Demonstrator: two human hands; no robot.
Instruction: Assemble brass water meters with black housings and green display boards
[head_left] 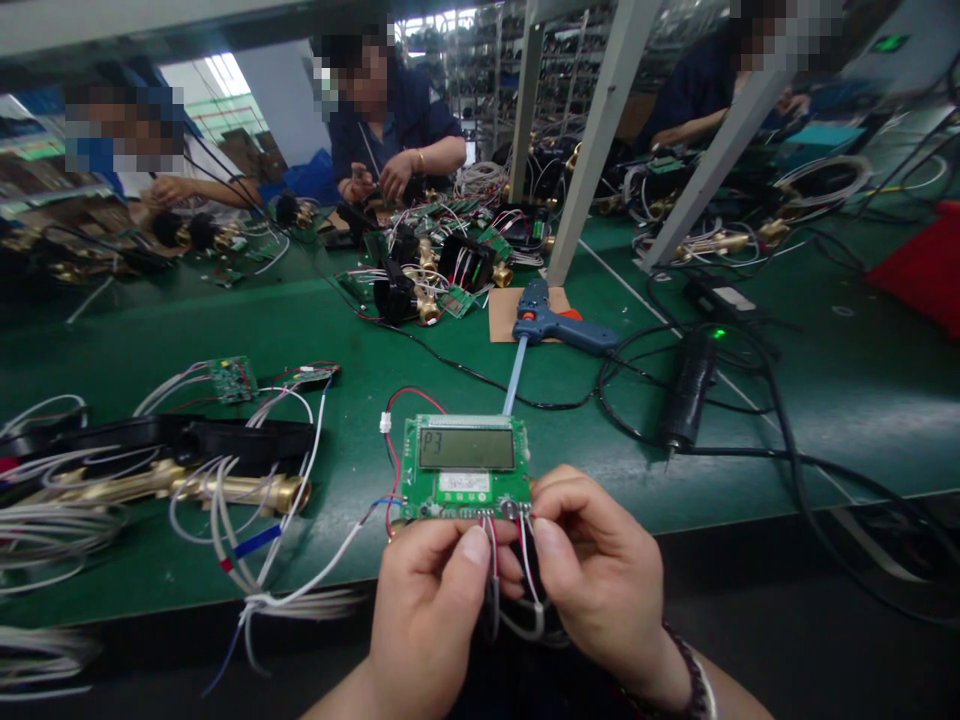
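A green circuit board [465, 468] with a grey LCD showing "P3" is held above the front edge of the green table. My left hand [427, 605] is closed, its thumb pinching the red and white wires [493, 560] under the board's lower edge. My right hand [600, 570] is closed too, gripping the board's lower right corner and the wires beside it. A red and blue wire pair with a white plug [386, 422] runs off the board's left side.
A blue glue gun [559, 325] rests on cardboard behind the board. A black soldering iron [686, 390] and black cables lie to the right. Brass valve bodies [225, 487] with wire bundles and small boards lie left. Three other people work across the table beyond grey frame legs [600, 140].
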